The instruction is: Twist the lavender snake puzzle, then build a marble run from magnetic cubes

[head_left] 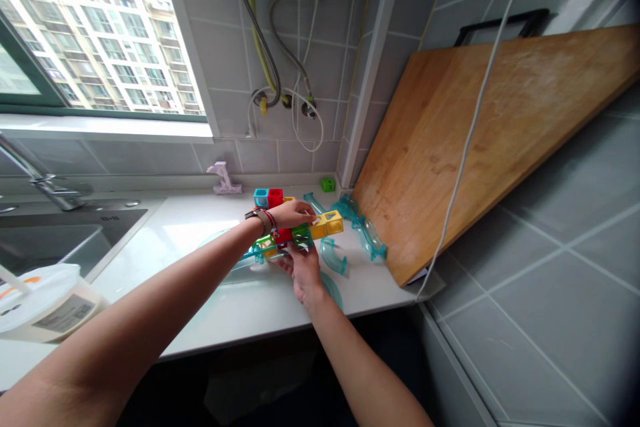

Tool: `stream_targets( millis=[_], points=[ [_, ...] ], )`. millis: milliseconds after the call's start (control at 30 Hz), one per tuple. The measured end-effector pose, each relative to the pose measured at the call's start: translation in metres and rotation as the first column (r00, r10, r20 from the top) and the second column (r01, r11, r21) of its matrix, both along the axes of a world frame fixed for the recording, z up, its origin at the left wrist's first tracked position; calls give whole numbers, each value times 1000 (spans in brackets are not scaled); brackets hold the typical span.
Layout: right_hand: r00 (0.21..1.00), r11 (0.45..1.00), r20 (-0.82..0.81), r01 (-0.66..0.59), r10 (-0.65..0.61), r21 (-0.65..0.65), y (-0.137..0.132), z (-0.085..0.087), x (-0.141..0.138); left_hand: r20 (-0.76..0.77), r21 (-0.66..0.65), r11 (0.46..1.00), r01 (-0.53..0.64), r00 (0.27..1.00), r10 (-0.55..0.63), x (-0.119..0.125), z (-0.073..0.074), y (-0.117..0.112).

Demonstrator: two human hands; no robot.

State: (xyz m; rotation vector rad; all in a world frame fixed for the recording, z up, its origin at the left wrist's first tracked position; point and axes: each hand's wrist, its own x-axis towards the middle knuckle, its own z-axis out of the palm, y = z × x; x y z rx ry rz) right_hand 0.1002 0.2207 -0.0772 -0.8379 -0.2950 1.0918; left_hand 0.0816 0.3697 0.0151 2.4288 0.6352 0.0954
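A cluster of coloured plastic cube blocks stands on the white counter. My left hand (293,214), with a watch and bracelets at the wrist, reaches over the cluster, its fingers closed at the near end of a yellow block (327,224). Below it, my right hand (304,273) grips the lower side of the cluster by a green block (301,235), its thumb up against it. A red block (283,236) is partly hidden between the hands. Behind my left wrist are a blue block (261,197) and another red block. Clear teal track pieces (247,260) join the cluster's left side.
Loose teal curved tube pieces (333,256) lie to the right, some against a leaning wooden board (480,133). A lone green cube (328,185) and a purple-white piece (225,179) stand by the wall. At left are a sink (117,227) and a white tub (55,307). A white cable hangs before the board.
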Motion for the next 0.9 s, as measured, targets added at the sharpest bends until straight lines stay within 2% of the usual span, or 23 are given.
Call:
stream_targets(
  millis=[300, 500, 733, 833, 900],
  points=[
    [999, 1000, 33, -16, 15, 23, 2, -3, 2, 43, -4, 1000, -12, 999, 13, -7, 1, -3],
    [999, 998, -16, -38, 39, 57, 4, -4, -1, 8, 0, 1000, 10, 1000, -10, -10, 8, -2],
    [999, 997, 22, -42, 41, 71, 6, -8, 0, -5, 12, 1000, -23, 1000, 23, -14, 14, -8],
    [999, 997, 37, -35, 33, 72, 6, -9, 1, 18, -3, 997, -75, 997, 75, -28, 24, -6],
    [998, 996, 39, -46, 43, 78, 6, -10, 1, 32, -22, 996, -85, 996, 85, -48, 31, -1]
  ],
)
